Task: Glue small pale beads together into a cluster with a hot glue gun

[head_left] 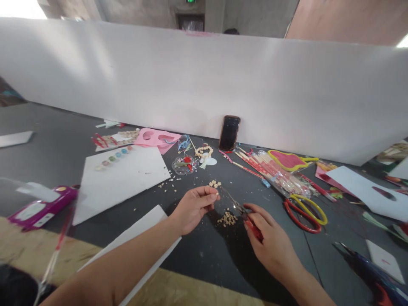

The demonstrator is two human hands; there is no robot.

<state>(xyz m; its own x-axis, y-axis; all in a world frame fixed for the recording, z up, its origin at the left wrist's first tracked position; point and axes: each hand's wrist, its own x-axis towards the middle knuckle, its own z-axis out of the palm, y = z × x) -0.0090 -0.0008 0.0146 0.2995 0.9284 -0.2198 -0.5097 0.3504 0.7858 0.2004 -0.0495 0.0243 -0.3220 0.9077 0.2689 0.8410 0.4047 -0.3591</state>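
My left hand (199, 206) is closed in a pinch, with a tiny pale wooden piece (217, 194) at its fingertips. In my right hand (270, 238) are red-handled pliers (253, 227), their metal jaws (239, 208) pointing up and left. A thin dark line (228, 194) runs from the jaws toward my left fingertips; whether it is wire or part of the tool I cannot tell. Just below, between the hands, lies a pile of small beige pieces (227, 218). A smaller cluster of pale pieces (214, 184) sits just beyond my left fingertips.
Scissors (306, 212) with red and yellow handles lie to the right, near bagged sticks (274, 168). A phone (229, 132) leans against the white partition (191, 76). On the left are a white board (121, 182) and a purple glue gun (44, 208). A dark tool (369, 267) lies front right.
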